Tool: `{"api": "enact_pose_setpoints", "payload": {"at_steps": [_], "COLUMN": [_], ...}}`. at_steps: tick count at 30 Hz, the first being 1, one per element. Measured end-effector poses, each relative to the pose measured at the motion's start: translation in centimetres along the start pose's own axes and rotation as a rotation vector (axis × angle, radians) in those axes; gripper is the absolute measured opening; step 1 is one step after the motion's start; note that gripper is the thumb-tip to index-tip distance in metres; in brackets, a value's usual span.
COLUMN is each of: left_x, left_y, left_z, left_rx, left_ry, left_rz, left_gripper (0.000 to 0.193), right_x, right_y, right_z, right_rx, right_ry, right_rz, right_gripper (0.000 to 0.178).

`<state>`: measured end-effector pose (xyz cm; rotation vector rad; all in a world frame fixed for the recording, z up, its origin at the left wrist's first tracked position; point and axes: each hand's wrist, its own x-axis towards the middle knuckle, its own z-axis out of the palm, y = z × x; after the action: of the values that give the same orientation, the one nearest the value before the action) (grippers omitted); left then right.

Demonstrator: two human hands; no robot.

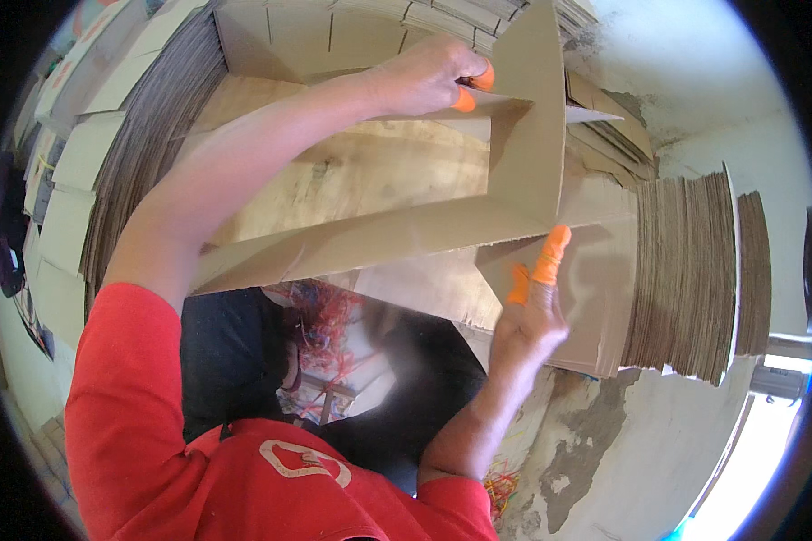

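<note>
A tan cardboard divider [370, 240] of crossing strips stands above a wooden tabletop [383, 167]. Its long strip runs from beside my left forearm to a corner at the right, where a crosswise strip [526, 135] reaches away from me. My left hand [429, 77], orange covers on its fingertips, pinches a far strip that passes through the crosswise one. At the near right corner, the orange-covered index finger of my right hand [530, 311] points up against or just below the cardboard edge. Its thumb is held apart, and I see nothing gripped there.
Tall stacks of flat cardboard strips [686, 270] stand at the right, with another long row [149, 135] at the left. More slotted cardboard [334, 32] lies along the back. Tangled red strands [325, 325] lie below the table edge. A stained wall [704, 72] rises behind.
</note>
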<state>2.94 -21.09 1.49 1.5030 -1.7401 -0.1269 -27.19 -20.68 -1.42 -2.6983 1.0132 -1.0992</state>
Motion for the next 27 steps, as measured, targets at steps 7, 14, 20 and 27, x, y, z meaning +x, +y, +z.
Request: {"api": "enact_pose_setpoints", "payload": {"at_steps": [7,14,20,27], "left_x": [-1.5,-5.5,-14.3,-18.3], "left_y": [1.7,2.6,10.3,8.1], "left_z": [2.0,-0.8,-5.9,-4.2], "left_rx": [0.083,0.175,0.35,0.311], "left_ry": [-0.406,-0.158,-0.324,-0.298], "left_rz": [-0.262,-0.27,-0.204,-0.413], "left_gripper": [0.024,0.047,0.051,0.024], "right_x": [-1.6,-1.2,-3.5,-3.0], "right_y": [1.7,4.1,15.4,20.3], "right_z": [-2.6,-4.2,-5.0,-4.2], "right_rx": [-0.259,0.1,-0.781,-0.734], "right_ry": [-0.487,-0.258,0.043,-0.258], "right_rz": [0.006,0.128,0.222,0.265], "right_gripper": [0.057,0.047,0.059,0.04]}}
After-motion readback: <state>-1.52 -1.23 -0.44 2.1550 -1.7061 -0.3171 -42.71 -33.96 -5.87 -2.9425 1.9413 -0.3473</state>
